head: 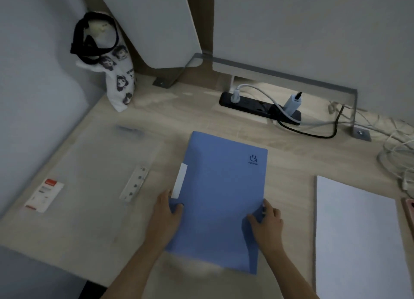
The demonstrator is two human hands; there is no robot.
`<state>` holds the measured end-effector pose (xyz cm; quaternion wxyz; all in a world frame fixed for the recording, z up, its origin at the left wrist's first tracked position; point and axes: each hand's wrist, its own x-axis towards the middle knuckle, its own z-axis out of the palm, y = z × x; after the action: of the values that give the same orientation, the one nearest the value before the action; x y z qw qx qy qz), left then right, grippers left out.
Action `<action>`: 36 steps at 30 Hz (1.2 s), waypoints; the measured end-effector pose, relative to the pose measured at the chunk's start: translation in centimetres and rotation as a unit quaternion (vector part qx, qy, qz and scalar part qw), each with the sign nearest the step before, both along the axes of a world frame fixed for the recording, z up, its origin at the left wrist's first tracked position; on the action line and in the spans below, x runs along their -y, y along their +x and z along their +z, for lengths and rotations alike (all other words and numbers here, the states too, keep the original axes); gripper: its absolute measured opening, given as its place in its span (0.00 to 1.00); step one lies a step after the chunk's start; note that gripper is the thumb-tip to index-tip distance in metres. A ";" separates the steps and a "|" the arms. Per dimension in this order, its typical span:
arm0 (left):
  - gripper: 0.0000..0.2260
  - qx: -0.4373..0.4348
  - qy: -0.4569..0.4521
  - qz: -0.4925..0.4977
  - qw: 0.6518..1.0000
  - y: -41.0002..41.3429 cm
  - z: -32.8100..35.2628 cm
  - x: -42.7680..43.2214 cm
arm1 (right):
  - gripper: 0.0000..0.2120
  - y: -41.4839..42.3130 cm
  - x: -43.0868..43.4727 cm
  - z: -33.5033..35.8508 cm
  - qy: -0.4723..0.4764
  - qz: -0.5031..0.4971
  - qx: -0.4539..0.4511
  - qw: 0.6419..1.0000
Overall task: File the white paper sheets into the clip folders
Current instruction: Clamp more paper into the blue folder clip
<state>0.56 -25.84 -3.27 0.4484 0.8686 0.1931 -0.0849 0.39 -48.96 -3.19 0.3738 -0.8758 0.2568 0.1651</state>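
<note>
Two arms in shot, both bare from the bottom edge to the wrists; left hand (167, 209) and right hand (267, 222) uncovered too.

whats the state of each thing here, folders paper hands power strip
blue clip folder: closed, on the desk, gripped at both side edges
left hand: grips that folder's left edge
right hand: grips its right edge
clear clip folder: flat on the desk, untouched
white paper sheets: stacked flat, not yet filed
power strip: two plugs in
</note>
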 end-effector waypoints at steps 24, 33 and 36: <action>0.29 -0.162 0.163 0.190 0.954 3.4 -0.1 -26.1 | 0.08 4.5 -26.4 -0.2 0.394 -0.057 -0.191 0.897; 0.18 -0.134 -0.033 0.248 0.959 0.7 2.3 -24.4 | 0.12 4.3 -25.0 3.9 0.466 0.042 -0.036 0.883; 0.13 -0.093 -0.115 0.235 0.961 0.3 4.0 -21.7 | 0.09 5.0 -20.3 5.6 0.468 0.054 0.030 0.882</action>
<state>0.86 -4.17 0.70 0.5324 0.7298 0.4215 -0.0788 5.44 -28.63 2.42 0.7379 -0.6163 0.0904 0.2598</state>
